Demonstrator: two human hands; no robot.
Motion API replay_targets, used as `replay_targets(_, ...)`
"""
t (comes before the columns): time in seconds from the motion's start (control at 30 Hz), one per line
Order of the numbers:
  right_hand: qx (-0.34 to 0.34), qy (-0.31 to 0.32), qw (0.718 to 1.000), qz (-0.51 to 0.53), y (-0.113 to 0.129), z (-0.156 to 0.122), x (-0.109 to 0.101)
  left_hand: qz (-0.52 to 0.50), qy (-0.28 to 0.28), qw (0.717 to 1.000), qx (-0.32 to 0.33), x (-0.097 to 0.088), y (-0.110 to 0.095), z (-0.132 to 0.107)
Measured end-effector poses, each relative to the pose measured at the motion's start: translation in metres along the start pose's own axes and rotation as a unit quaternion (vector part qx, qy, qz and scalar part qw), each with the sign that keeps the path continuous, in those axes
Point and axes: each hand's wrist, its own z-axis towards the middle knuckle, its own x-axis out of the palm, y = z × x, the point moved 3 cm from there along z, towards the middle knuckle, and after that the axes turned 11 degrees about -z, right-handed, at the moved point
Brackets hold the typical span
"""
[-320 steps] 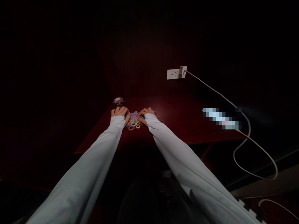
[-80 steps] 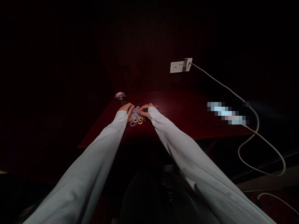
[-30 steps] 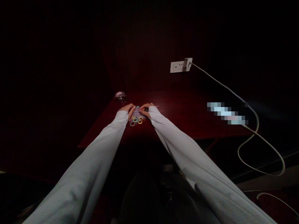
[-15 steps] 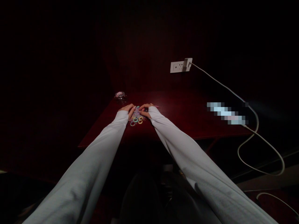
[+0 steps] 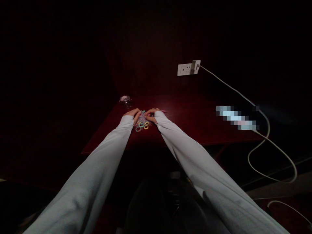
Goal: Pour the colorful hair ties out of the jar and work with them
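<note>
A small heap of coloured rings [image 5: 141, 124], which look like hair ties in yellow, teal, grey and lilac, lies near the front of a dark red table [image 5: 190, 130]. At the heap's left side is my left hand [image 5: 133, 113], its fingers bent together and touching the lilac part. My right hand [image 5: 151, 113] curls over the right side with thumb and fingers drawn close. Whatever the fingertips pinch is too small and dim to name. A thin pink item [image 5: 162, 111] shows just past my right hand.
A clear glass jar [image 5: 125, 99] with something pale pink on top stands at the table's back left. On the wall, a socket [image 5: 184, 69] holds a white charger [image 5: 196, 65]. Its white cable [image 5: 229, 85] loops down to a blurred-out bright device [image 5: 234, 117] at the right.
Almost nothing differs. Both hands stay at the heap, with only a very slight shift of the fingers and of the whole view.
</note>
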Motion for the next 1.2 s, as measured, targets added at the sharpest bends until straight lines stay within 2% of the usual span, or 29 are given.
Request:
replay_targets(0.17,-0.005,-0.002,1.000,-0.007,-0.004,0.001,0.003,0.023,-0.006,0.999,-0.035,0.004,0.004,0.003)
replay_targets(0.43,0.002,-0.006,1.000,-0.006,-0.003,0.002,0.001,0.019,0.007,1.000,-0.018,0.000,0.004,0.001)
replay_targets(0.7,0.015,-0.008,0.999,-0.028,0.001,0.001,-0.005,0.013,0.000,0.999,-0.030,0.000,0.005,0.000)
replay_targets(0.83,0.040,-0.016,0.997,-0.062,0.002,-0.002,-0.019,0.005,-0.007,1.000,-0.030,-0.001,0.001,-0.001)
replay_targets(0.97,0.075,-0.024,0.991,-0.104,-0.004,-0.011,-0.043,0.000,0.000,0.999,-0.041,0.000,0.000,0.000)
replay_targets(1.07,0.131,-0.035,0.966,-0.219,-0.013,-0.021,-0.064,-0.007,0.001,0.999,-0.033,0.000,-0.001,-0.001)
replay_targets(1.2,0.165,-0.042,0.935,-0.311,-0.021,-0.029,-0.082,-0.010,0.004,0.999,-0.030,-0.001,-0.004,-0.002)
